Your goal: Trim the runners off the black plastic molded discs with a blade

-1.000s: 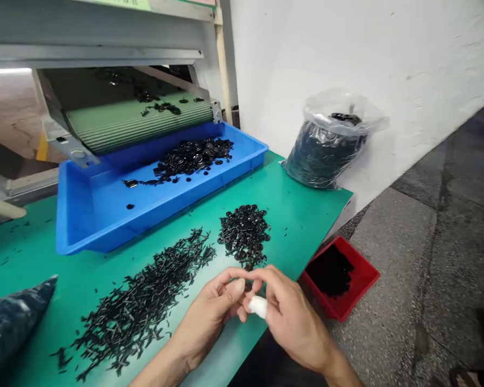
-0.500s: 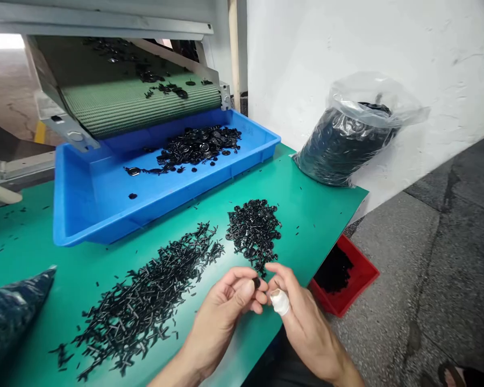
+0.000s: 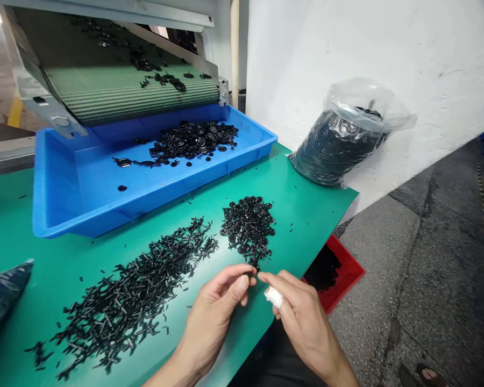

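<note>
- From the head view, a small black part [image 3: 248, 274] is pinched between the thumb and bent forefinger of the left hand [image 3: 212, 314]; it is dark and mostly covered by the fingertips, so its full shape cannot be told.
- The part is held above the green table [image 3: 306, 199], near the pile of buttons [image 3: 248, 226], which are black, shiny and mostly round.
- The right hand [image 3: 302, 317] is half curled, its forefinger pointed at the part; whether anything is gripped by it cannot be told. Its thumb is wrapped in a white bandage [image 3: 273, 296].
- Thin black sticks [image 3: 137, 295], some crossed, are heaped to the left.
</note>
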A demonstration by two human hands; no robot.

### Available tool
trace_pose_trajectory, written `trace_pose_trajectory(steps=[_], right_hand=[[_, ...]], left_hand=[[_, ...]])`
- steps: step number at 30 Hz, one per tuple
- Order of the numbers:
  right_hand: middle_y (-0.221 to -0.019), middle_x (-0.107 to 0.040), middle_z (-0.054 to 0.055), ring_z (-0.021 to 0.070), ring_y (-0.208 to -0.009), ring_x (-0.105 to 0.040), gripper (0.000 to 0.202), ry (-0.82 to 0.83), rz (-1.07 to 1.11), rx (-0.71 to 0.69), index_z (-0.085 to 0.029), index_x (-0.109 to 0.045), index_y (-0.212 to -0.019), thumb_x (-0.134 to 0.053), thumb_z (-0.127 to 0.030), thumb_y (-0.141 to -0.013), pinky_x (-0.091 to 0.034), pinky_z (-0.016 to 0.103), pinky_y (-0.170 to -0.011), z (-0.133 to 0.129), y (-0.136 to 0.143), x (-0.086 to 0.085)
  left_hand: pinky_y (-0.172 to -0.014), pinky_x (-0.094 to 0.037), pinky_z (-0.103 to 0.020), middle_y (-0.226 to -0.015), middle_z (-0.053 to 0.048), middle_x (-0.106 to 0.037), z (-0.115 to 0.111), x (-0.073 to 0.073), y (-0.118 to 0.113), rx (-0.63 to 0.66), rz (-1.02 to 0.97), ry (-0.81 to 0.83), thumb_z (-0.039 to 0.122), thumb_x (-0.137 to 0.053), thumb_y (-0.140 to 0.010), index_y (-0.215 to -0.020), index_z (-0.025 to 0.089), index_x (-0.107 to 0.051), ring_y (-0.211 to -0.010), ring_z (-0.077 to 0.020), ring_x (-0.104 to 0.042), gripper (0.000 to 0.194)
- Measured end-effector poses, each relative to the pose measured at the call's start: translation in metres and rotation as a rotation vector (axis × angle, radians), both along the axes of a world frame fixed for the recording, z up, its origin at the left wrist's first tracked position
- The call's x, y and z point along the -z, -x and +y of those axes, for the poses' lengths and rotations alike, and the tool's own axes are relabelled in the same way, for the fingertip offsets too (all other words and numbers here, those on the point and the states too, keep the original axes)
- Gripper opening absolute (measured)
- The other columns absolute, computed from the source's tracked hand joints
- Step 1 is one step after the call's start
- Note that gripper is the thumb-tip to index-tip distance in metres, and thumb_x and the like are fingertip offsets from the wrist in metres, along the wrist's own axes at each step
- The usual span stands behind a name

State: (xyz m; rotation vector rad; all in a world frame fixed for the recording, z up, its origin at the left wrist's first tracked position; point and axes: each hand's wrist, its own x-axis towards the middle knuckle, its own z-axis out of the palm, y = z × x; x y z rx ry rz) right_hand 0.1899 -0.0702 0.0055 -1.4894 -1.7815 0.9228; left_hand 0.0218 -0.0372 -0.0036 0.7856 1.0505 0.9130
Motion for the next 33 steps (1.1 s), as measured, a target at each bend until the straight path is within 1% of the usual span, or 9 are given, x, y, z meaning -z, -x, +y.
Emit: trace_pose_trajectory(steps=[1, 3, 6, 10, 15, 20, 26, 30, 33], right_hand=[[-0.088, -0.061, 0.002, 0.012, -0.07, -0.06, 0.046, -0.001, 0.003, 0.001, -0.024, -0.063, -0.122, -0.036, -0.004, -0.09, -0.05, 0.023, -0.067, 0.0, 0.001, 0.0], [-0.087, -0.062, 0.003, 0.0133, -0.072, -0.061, 0.044, -0.056, -0.016, 0.02, -0.023, -0.065, -0.119, -0.036, -0.004, -0.091, -0.05, 0.024, -0.068, -0.001, 0.004, 0.0], [-0.094, -0.062, 0.006, 0.0173, -0.083, -0.063, 0.044, -0.154, -0.09, 0.033, -0.02, -0.061, -0.121, -0.034, -0.005, -0.091, -0.052, 0.028, -0.074, -0.004, 0.011, -0.003], [-0.092, -0.061, 0.007, 0.0192, -0.082, -0.064, 0.043, -0.203, -0.239, 0.016, -0.019, -0.06, -0.121, -0.032, -0.005, -0.092, -0.053, 0.03, -0.071, -0.006, 0.017, -0.007], [-0.085, -0.063, 0.007, 0.0203, -0.074, -0.065, 0.04, -0.296, -0.397, 0.032, -0.015, -0.061, -0.12, -0.031, -0.006, -0.095, -0.051, 0.03, -0.065, -0.006, 0.017, -0.004], [-0.081, -0.065, 0.005, 0.019, -0.068, -0.064, 0.038, -0.313, -0.459, 0.023, -0.019, -0.059, -0.124, -0.035, -0.009, -0.096, -0.047, 0.029, -0.06, -0.005, 0.013, -0.002], [-0.081, -0.062, 0.008, 0.0219, -0.073, -0.062, 0.036, -0.388, -0.503, 0.06, -0.014, -0.061, -0.115, -0.032, -0.008, -0.095, -0.047, 0.033, -0.065, -0.005, 0.018, -0.002], [-0.08, -0.063, 0.008, 0.0217, -0.072, -0.061, 0.034, -0.41, -0.514, 0.074, -0.014, -0.061, -0.112, -0.034, -0.006, -0.094, -0.045, 0.032, -0.065, -0.005, 0.022, -0.001], [-0.078, -0.063, 0.007, 0.0212, -0.071, -0.06, 0.031, -0.425, -0.521, 0.097, -0.015, -0.062, -0.109, -0.036, -0.007, -0.094, -0.042, 0.032, -0.065, -0.005, 0.024, 0.0]], left_hand=[[-0.068, -0.042, -0.024, -0.085, -0.002, -0.069, 0.0, 0.0, 0.0, -0.002, -0.006, 0.001, 0.037, -0.071, -0.083, -0.099, 0.021, -0.073, -0.069, -0.0123, -0.051, 0.023], [-0.068, -0.044, -0.024, -0.088, -0.002, -0.07, 0.0, 0.0, -0.001, -0.008, -0.017, 0.006, 0.036, -0.073, -0.082, -0.097, 0.021, -0.074, -0.069, -0.012, -0.052, 0.022], [-0.076, -0.047, -0.026, -0.092, -0.004, -0.072, -0.001, 0.0, -0.001, -0.028, -0.035, 0.027, 0.035, -0.076, -0.079, -0.096, 0.02, -0.075, -0.076, -0.0145, -0.058, 0.022], [-0.083, -0.048, -0.026, -0.092, -0.003, -0.073, -0.003, 0.002, 0.0, -0.035, -0.032, 0.049, 0.033, -0.078, -0.077, -0.096, 0.021, -0.076, -0.082, -0.0156, -0.062, 0.023], [-0.081, -0.05, -0.026, -0.086, -0.003, -0.074, -0.004, 0.003, -0.001, -0.044, -0.046, 0.059, 0.033, -0.08, -0.075, -0.097, 0.021, -0.076, -0.081, -0.0154, -0.063, 0.026], [-0.079, -0.051, -0.027, -0.084, -0.003, -0.073, -0.004, 0.002, -0.001, -0.072, -0.028, 0.027, 0.032, -0.081, -0.074, -0.094, 0.019, -0.076, -0.079, -0.016, -0.063, 0.025], [-0.077, -0.051, -0.028, -0.08, -0.003, -0.071, -0.003, 0.001, -0.004, -0.067, 0.006, 0.007, 0.033, -0.082, -0.072, -0.092, 0.02, -0.076, -0.076, -0.0168, -0.063, 0.025], [-0.074, -0.051, -0.027, -0.077, -0.002, -0.069, -0.004, 0.0, -0.004, -0.071, 0.02, 0.002, 0.034, -0.083, -0.069, -0.09, 0.02, -0.076, -0.074, -0.0164, -0.061, 0.026], [-0.072, -0.05, -0.026, -0.077, -0.002, -0.068, -0.004, 0.0, -0.004, -0.085, 0.054, -0.044, 0.033, -0.083, -0.068, -0.086, 0.02, -0.076, -0.073, -0.0154, -0.059, 0.023]])
